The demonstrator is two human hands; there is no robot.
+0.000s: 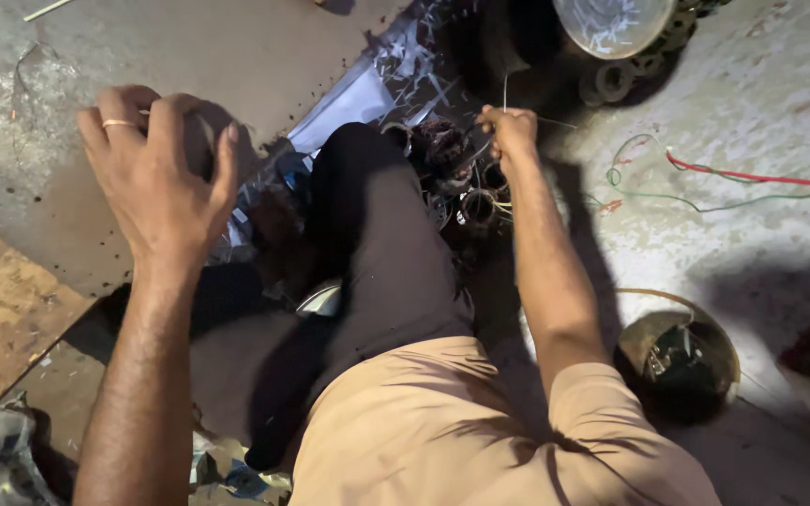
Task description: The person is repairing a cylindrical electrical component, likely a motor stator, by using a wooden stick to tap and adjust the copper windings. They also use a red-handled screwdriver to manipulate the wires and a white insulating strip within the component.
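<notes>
- Now, the left hand [157,178] is hovering raised with fingers loosely curled, gripping nothing I can make out; it could be snagging a fine strand, too thin to confirm.
- Between the hands, the dark-trousered knee [367,244] is crowding the work, so a shift may be knocking the wound coils [461,178] lying just below the right hand.
- Pinching shut on a thin wire [505,92], the right hand [510,131] is pulling upward; a jerk risks snapping or kinking it.
- Right of that hand, loose red and green wires [724,178] on the floor [752,84] could be tangling in.
</notes>
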